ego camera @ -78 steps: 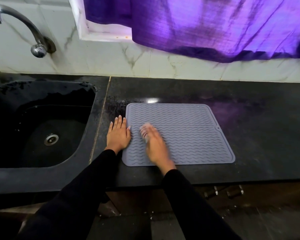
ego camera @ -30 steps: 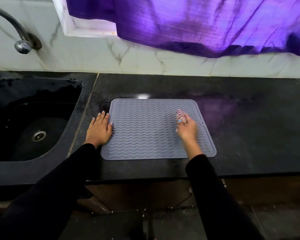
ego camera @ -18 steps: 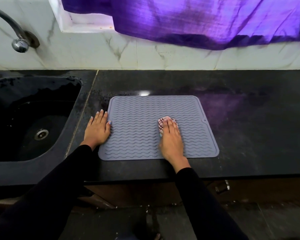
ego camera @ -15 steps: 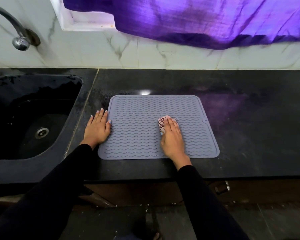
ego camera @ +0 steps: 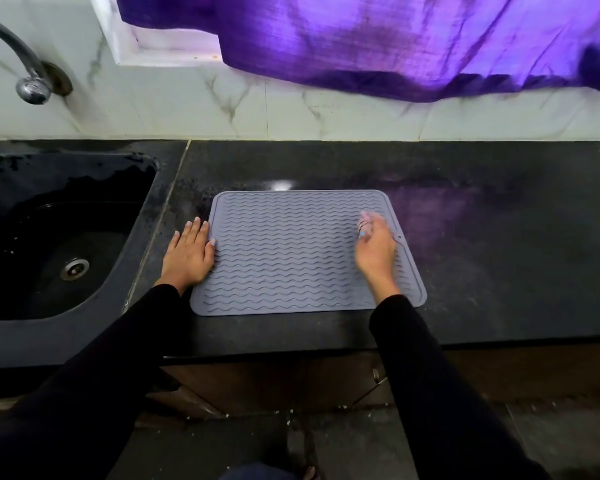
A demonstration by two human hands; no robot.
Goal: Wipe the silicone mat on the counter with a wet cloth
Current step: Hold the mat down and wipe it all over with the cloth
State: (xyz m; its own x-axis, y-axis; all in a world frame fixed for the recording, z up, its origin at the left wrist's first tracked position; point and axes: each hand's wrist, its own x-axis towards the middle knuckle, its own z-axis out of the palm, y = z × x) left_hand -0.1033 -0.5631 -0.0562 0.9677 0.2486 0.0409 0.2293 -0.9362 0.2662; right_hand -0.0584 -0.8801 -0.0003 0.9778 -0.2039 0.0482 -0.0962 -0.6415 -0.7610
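Lying flat on dark counter (ego camera: 482, 258) — grey, wave-ribbed silicone mat (ego camera: 284, 251).

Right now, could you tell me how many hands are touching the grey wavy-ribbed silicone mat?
2. The left hand rests flat at the mat's left edge; the right hand presses a small, blurred, mostly hidden cloth near its right edge.
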